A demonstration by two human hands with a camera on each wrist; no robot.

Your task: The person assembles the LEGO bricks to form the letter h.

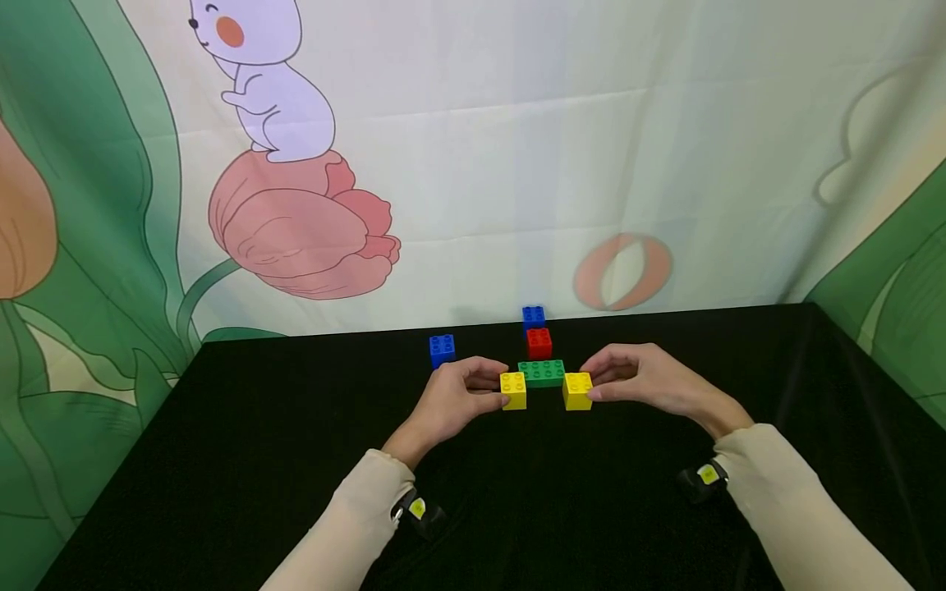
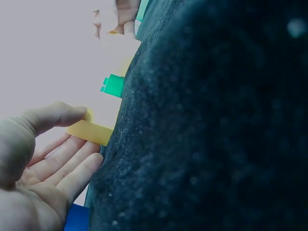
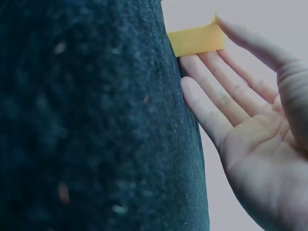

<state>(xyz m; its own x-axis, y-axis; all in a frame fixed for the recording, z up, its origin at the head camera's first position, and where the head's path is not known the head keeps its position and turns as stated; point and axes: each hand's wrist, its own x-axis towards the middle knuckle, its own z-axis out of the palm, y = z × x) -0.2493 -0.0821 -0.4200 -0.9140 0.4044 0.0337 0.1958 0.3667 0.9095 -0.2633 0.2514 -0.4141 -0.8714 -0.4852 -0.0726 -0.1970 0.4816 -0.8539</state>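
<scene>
In the head view my left hand [image 1: 452, 400] pinches a yellow block [image 1: 513, 391] between thumb and fingers. My right hand [image 1: 645, 379] holds a second yellow block [image 1: 577, 392] the same way, to the right of the first, with a gap between the two. Just behind that gap lies a longer green block [image 1: 541, 373], studs up. The left wrist view shows the thumb on one side of the yellow block [image 2: 91, 132] and the fingers on the other. From the right wrist, the other yellow block [image 3: 196, 40] sits between thumb and fingertips at the cloth.
Behind the green block stand a red block [image 1: 539, 344] and a blue block [image 1: 533, 317]. Another blue block [image 1: 442, 350] is just beyond my left hand. Black cloth [image 1: 296, 460] covers the table, and a printed curtain [image 1: 473, 164] hangs at its far edge.
</scene>
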